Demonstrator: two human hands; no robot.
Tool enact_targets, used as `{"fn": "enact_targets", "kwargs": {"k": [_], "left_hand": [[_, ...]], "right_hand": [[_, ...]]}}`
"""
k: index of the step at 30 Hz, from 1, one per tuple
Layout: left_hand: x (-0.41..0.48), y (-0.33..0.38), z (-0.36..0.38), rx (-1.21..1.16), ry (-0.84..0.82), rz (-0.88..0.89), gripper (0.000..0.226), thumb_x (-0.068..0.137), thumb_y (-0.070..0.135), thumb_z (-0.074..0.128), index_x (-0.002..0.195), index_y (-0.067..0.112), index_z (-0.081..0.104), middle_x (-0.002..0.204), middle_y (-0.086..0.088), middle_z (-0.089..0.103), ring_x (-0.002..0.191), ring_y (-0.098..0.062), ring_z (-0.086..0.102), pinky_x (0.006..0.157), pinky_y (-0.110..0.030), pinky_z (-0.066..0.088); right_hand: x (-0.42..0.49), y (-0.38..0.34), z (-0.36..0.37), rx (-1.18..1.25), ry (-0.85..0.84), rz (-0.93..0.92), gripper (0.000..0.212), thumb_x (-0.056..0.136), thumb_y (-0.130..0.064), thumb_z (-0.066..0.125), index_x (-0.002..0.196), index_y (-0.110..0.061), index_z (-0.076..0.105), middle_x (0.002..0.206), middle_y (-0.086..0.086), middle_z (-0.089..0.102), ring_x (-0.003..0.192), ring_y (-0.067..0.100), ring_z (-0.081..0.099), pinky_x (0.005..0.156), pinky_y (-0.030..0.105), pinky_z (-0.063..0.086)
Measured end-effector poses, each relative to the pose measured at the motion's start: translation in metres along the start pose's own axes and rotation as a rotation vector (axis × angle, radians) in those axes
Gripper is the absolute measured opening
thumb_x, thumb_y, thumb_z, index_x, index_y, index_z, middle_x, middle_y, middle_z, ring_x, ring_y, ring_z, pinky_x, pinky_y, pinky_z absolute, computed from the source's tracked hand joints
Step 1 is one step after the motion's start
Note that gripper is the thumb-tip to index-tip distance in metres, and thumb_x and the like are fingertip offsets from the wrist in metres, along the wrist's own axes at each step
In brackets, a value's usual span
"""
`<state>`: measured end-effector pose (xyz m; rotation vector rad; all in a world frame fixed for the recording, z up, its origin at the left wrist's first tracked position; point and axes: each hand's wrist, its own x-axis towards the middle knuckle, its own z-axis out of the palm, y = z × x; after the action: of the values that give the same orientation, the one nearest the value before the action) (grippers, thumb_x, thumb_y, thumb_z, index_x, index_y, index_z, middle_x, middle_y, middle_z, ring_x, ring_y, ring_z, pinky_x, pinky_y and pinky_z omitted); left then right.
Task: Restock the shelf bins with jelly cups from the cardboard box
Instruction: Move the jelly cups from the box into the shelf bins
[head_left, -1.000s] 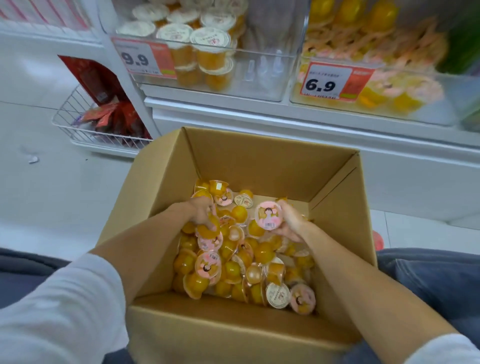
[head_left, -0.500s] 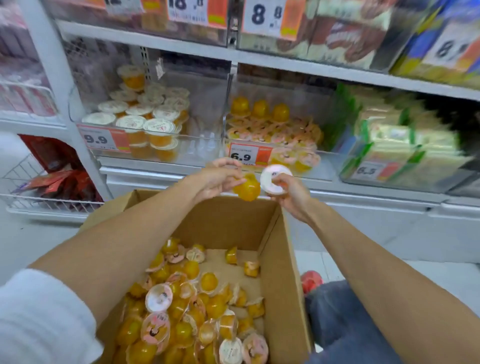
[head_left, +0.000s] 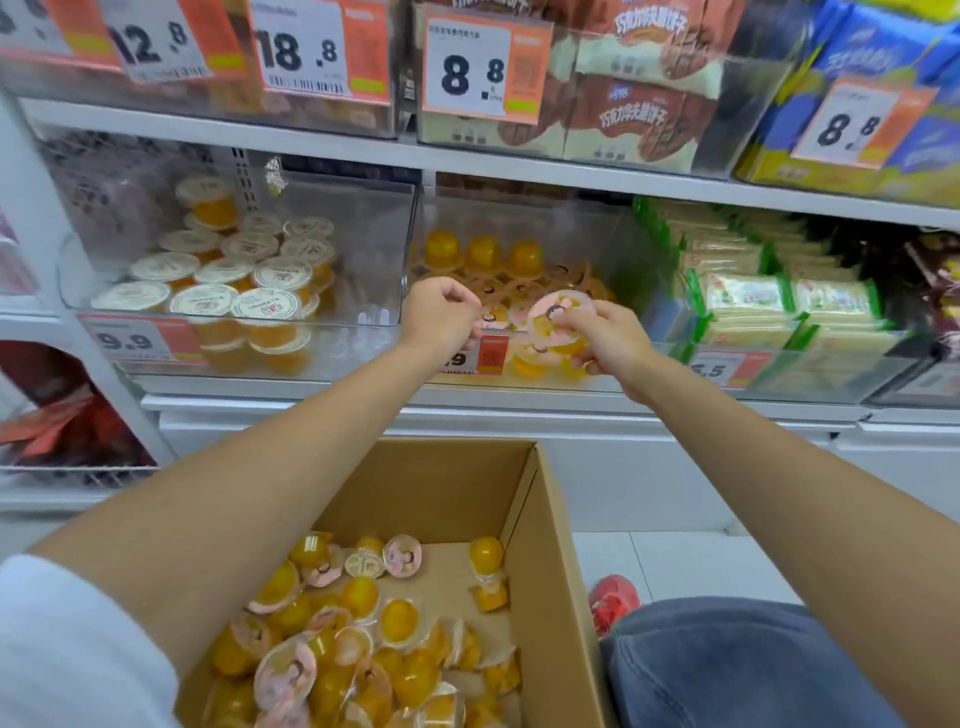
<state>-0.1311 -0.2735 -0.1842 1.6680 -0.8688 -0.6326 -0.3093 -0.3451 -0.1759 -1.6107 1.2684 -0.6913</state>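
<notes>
Reaching over the front edge of the clear bin (head_left: 613, 244), we hold one jelly cup (head_left: 555, 321) in our right hand (head_left: 605, 343). The fingers (head_left: 577, 316) curl around its side, with the pink lid tilted toward us (print blurred). The cup hangs just above the orange cups (head_left: 483, 252) lying in the bin. Our left hand (head_left: 441, 317) is just beside it, fingers curled inward; we cannot tell whether they pinch anything. Below, the cardboard box (head_left: 447, 483) holds heaped loose cups (head_left: 363, 639).

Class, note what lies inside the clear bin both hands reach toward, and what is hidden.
Three orange domed cups stand at the back of the clear bin, pink-lidded cups before them. The left hand and the right hand, holding a jelly cup, cover the front ones.
</notes>
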Motion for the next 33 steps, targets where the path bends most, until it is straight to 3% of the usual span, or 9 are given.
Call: {"fn": "enact_targets", "kwargs": {"k": [4,9,14,16,20,22,25,28,33], "left_hand": [[0.013,0.012,0.001,0.214,-0.057,0.169,0.018,0.091,0.010,0.057,0.079,0.021,0.065,0.080,0.005,0.063,0.082,-0.015,0.061,0.071,-0.027,0.051],[0.038,0.012,0.021,0.349,-0.125,0.204,0.020,0.090,0.009,0.058,0.081,0.025,0.066,0.087,0.007,0.064,0.091,-0.017,0.062,0.084,-0.036,0.054],[0.059,-0.003,0.045,0.462,-0.099,0.212,0.019,0.087,0.008,0.057,0.082,0.024,0.066,0.090,0.005,0.065,0.089,-0.018,0.062,0.073,-0.030,0.052],[0.065,-0.007,0.049,0.502,-0.039,0.229,0.018,0.086,0.010,0.057,0.080,0.025,0.066,0.088,0.006,0.065,0.085,-0.017,0.061,0.070,-0.030,0.050],[0.071,-0.010,0.051,0.489,-0.047,0.220,0.018,0.085,0.011,0.057,0.081,0.025,0.068,0.090,0.008,0.067,0.087,-0.015,0.061,0.066,-0.027,0.049],[0.072,-0.012,0.049,0.455,-0.053,0.208,0.019,0.084,0.012,0.057,0.081,0.026,0.068,0.091,0.009,0.067,0.089,-0.014,0.062,0.072,-0.030,0.052],[0.063,-0.011,0.044,0.337,-0.080,0.275,0.018,0.082,0.012,0.058,0.084,0.027,0.067,0.088,0.012,0.065,0.085,-0.008,0.061,0.077,-0.034,0.056],[0.036,-0.004,0.035,0.273,-0.037,0.392,0.012,0.080,0.014,0.059,0.081,0.023,0.066,0.077,0.010,0.064,0.075,-0.005,0.059,0.068,-0.030,0.052],[-0.016,-0.030,0.007,0.300,-0.032,0.302,0.012,0.080,0.017,0.057,0.071,0.016,0.064,0.065,0.006,0.060,0.066,-0.011,0.054,0.062,-0.030,0.046]], "right_hand": [[0.017,-0.009,-0.031,0.007,0.182,-0.065,0.016,0.085,-0.030,0.066,0.087,-0.015,0.061,0.090,0.009,0.065,0.063,0.023,0.059,0.045,0.024,0.043],[0.054,-0.002,-0.065,-0.614,0.426,-0.205,0.039,0.090,-0.031,0.058,0.122,-0.009,0.057,0.113,0.017,0.064,0.104,0.036,0.059,0.081,0.039,0.047],[0.100,0.014,-0.053,-1.029,0.366,-0.238,0.022,0.093,-0.025,0.051,0.097,-0.005,0.060,0.104,0.023,0.061,0.095,0.041,0.060,0.076,0.040,0.048],[0.121,0.022,-0.040,-1.135,0.303,-0.171,0.018,0.092,-0.014,0.054,0.103,-0.004,0.063,0.111,0.021,0.060,0.101,0.041,0.061,0.080,0.039,0.050],[0.144,0.034,-0.036,-1.071,0.011,0.074,0.022,0.091,-0.019,0.056,0.102,0.000,0.061,0.103,0.017,0.059,0.094,0.032,0.058,0.072,0.031,0.042],[0.144,0.035,-0.040,-1.045,-0.010,0.079,0.027,0.091,-0.023,0.055,0.108,-0.003,0.058,0.108,0.018,0.060,0.099,0.034,0.058,0.077,0.031,0.044],[0.119,0.027,-0.042,-0.991,0.189,-0.094,0.031,0.088,-0.018,0.056,0.118,-0.007,0.057,0.118,0.016,0.058,0.107,0.038,0.057,0.088,0.039,0.047],[0.072,0.015,-0.025,-0.846,0.359,-0.353,0.025,0.088,-0.008,0.048,0.108,-0.009,0.064,0.114,0.010,0.057,0.097,0.033,0.060,0.082,0.037,0.046],[-0.003,0.025,0.045,-0.686,0.234,-0.575,0.015,0.083,-0.010,0.048,0.072,-0.019,0.054,0.078,-0.001,0.055,0.071,0.020,0.050,0.061,0.031,0.038]]}}
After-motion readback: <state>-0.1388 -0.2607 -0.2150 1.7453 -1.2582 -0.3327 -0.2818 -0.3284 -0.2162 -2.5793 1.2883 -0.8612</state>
